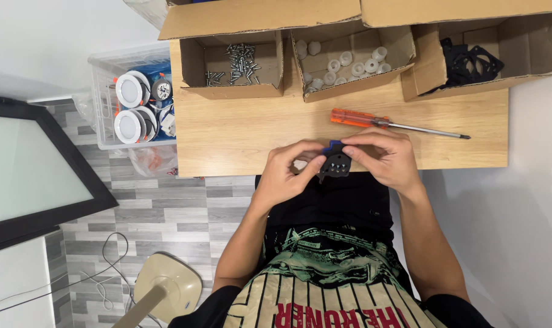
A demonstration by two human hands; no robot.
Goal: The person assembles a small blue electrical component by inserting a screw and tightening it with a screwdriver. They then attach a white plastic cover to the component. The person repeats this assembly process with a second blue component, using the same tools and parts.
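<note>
Gripping a black bracket [335,164] at the table [239,133] near edge, both hands [288,173] [385,159] clamp it; the screwdriver [397,124] lies just beyond.

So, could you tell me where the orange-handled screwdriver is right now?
In the head view, the screwdriver lies on the wooden table, just beyond the right hand, below the cardboard boxes.

- A screwdriver [385,123] lies on the table [239,130], just behind the two hands.
- Three open boxes stand in a row along the table's far edge: screws [236,61] in the left box, round caps [343,64] in the middle one, flat plates [467,61] in the right one.
- A bin [106,97] of round lamps [130,109] stands on the floor left of the table.
- A fan base [166,285] sits on the floor, near left.
</note>
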